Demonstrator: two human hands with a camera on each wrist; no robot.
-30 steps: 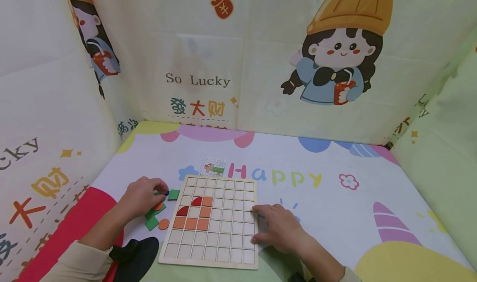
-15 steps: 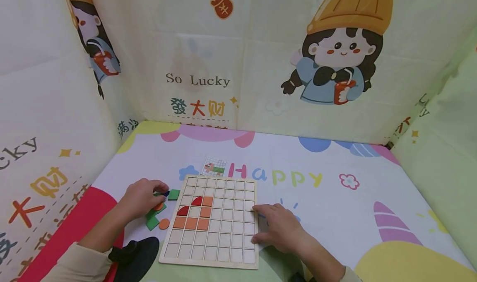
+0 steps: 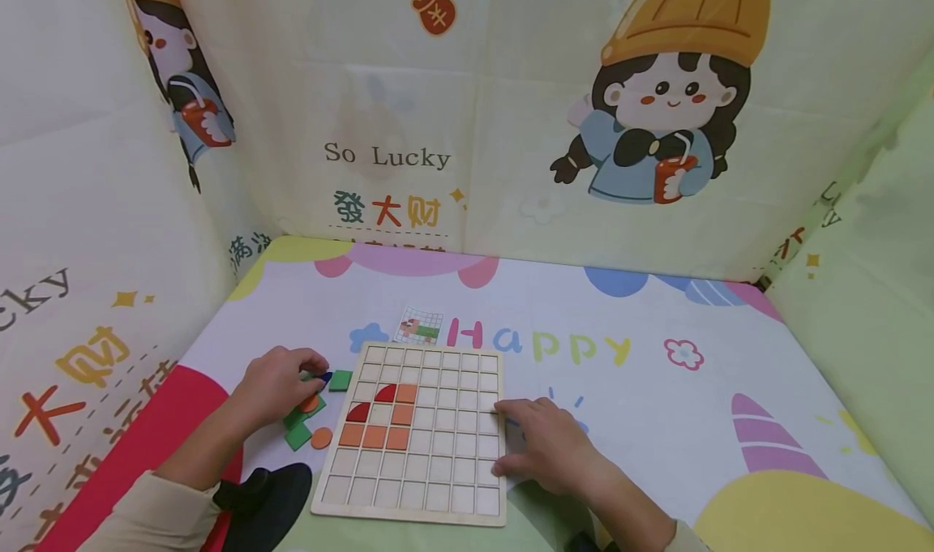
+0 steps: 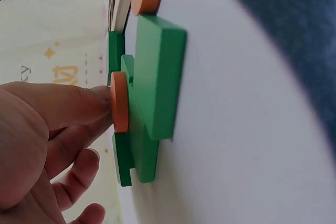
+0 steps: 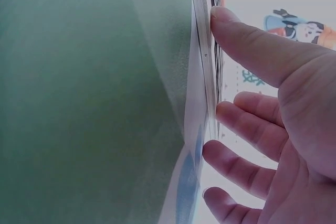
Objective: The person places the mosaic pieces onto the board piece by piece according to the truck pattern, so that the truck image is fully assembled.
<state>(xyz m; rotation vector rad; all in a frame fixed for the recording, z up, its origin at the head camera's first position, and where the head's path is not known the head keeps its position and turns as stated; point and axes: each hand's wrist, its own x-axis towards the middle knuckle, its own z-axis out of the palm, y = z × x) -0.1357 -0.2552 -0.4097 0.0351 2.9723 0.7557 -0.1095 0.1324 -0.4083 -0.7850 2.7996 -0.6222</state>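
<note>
In the head view my left hand (image 3: 280,383) pinches a small dark blue piece (image 3: 326,380) between thumb and fingertips, just above a pile of loose pieces. The thumb lies close by an orange disc (image 4: 120,102) on top of green square tiles (image 4: 160,77) in the left wrist view, where the blue piece is hidden. A wooden grid board (image 3: 438,471) holds several orange squares (image 3: 374,438) and two red quarter-circle pieces (image 3: 385,393). At the board's right edge, my right hand (image 3: 550,448) rests its thumb and a fingertip, fingers spread.
Another orange disc (image 3: 321,438) lies between the pile and the board. One green square (image 3: 340,381) sits by the board's upper left edge. Behind the board is a small printed pattern card (image 3: 419,326). Patterned cloth walls (image 3: 511,171) enclose the table at back and sides.
Slightly more of the dark blue piece shows at my left fingertips, as it tilts a little. Both hands and the board stay nearly still.
</note>
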